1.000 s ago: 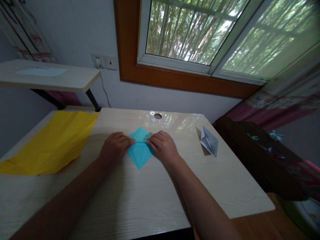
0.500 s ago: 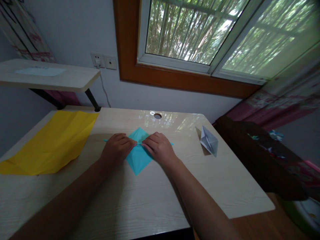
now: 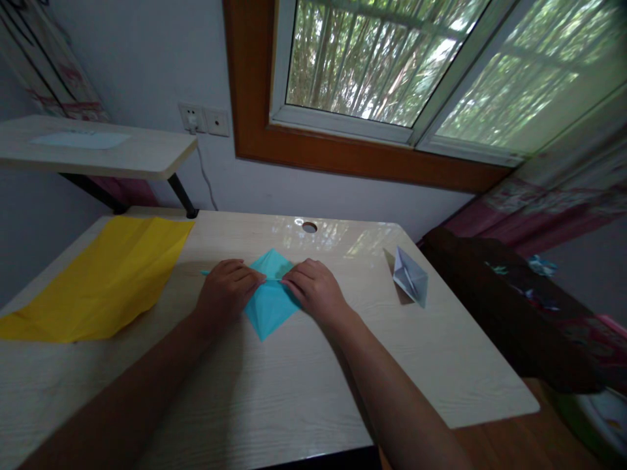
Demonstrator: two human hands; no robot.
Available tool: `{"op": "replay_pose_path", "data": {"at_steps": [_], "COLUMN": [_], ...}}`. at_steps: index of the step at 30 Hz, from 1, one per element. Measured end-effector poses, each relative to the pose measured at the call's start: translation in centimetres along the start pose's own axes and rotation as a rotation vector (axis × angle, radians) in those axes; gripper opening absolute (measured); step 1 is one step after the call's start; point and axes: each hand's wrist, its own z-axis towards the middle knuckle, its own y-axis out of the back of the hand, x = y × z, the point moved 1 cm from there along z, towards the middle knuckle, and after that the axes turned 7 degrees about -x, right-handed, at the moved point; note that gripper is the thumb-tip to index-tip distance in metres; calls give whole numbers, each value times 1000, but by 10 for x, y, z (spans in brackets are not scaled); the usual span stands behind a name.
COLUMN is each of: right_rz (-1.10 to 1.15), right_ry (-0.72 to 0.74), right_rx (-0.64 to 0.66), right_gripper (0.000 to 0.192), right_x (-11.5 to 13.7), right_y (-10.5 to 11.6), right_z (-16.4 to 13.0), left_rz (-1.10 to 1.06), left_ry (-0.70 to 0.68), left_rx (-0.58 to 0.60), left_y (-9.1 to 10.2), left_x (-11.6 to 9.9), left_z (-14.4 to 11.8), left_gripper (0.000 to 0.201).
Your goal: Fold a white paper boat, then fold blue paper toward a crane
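A folded sheet of turquoise paper [image 3: 271,312] lies on the table in front of me, diamond-shaped, with a raised fold line across its middle. My left hand [image 3: 229,284] pinches this fold from the left, fingers together. From the right, my right hand [image 3: 314,284] grips the same fold, its fingertips a short gap away from the left ones. A thin turquoise tip sticks out past the left hand. Both hands cover the paper's side parts.
Yellow paper [image 3: 108,281] lies on the table's left side. A folded grey-white paper piece [image 3: 410,277] stands near the right edge. A raised shelf [image 3: 161,160] on black legs is at the back left. The table [image 3: 304,391] has a round cable hole [image 3: 309,227] near its back edge.
My fingertips have moved slightly apart along the fold. The paper's near corner has shifted a little to the left, and its right tip no longer shows past my right hand.
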Motion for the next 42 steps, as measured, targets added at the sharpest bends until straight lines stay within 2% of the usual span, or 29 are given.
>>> {"op": "replay_pose_path", "data": {"at_steps": [10,16,21,27,30,34,42], "right_rz": [0,-14,-30,-61,-60,-54,-13], "right_ry": [-4,-89,-157,-184,-203,-212,-225], "right_rx": [10,-1,-36,-70,-89,-110,-110], "right_gripper": [29,27,25,23,21,20,20], "right_x": [-2,-11,-24,-36,-39,-41,-41], "right_y": [0,9,13,14,14,13,10], "right_z": [-1,-4,-9,-13,-14,-15,-16], "left_rz": [32,39,-84,-443,-556,-606,-695], "left_ry": [14,92,339,765,896,966,1003], "left_rx": [-37,-40,-49,-158,-171,-196,-247], "left_y": [2,2,-2,-3,-2,-1,-4], "left_x": [-1,10,28,46,49,51,50], "left_z": [1,-1,-5,-5,-4,-5,-3], "left_gripper": [16,19,25,27,28,30,36]}}
